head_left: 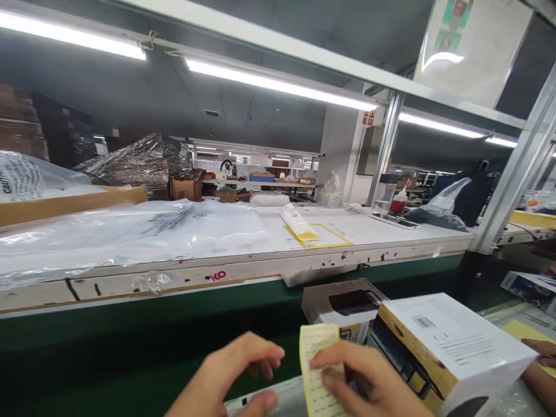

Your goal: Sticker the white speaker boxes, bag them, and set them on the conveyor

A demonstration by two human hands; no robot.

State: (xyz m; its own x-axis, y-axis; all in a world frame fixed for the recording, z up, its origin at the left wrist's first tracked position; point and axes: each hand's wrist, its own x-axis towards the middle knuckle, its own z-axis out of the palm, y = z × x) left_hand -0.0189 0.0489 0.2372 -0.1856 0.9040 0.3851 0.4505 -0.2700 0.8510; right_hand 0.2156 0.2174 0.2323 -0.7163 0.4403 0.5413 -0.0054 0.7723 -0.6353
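Observation:
In the lower middle, my right hand (360, 376) pinches a yellow-edged sheet of small printed stickers (319, 347) between thumb and fingers. To its left my left hand (237, 373) is held with fingers curved and thumb apart, holding nothing. Just beyond my right hand stands a printed retail box (343, 301) with a dark product picture. Nearer, on the right, a larger white box (443, 330) lies with a barcode and text on its top face.
A dark green conveyor belt (130, 341) runs below a white shelf (243, 255). Clear plastic bags (208, 223) and a rolled white-and-yellow label sheet (299, 223) lie on the shelf. A metal post (504, 174) rises at right. Another person's hand (542, 353) is at the right edge.

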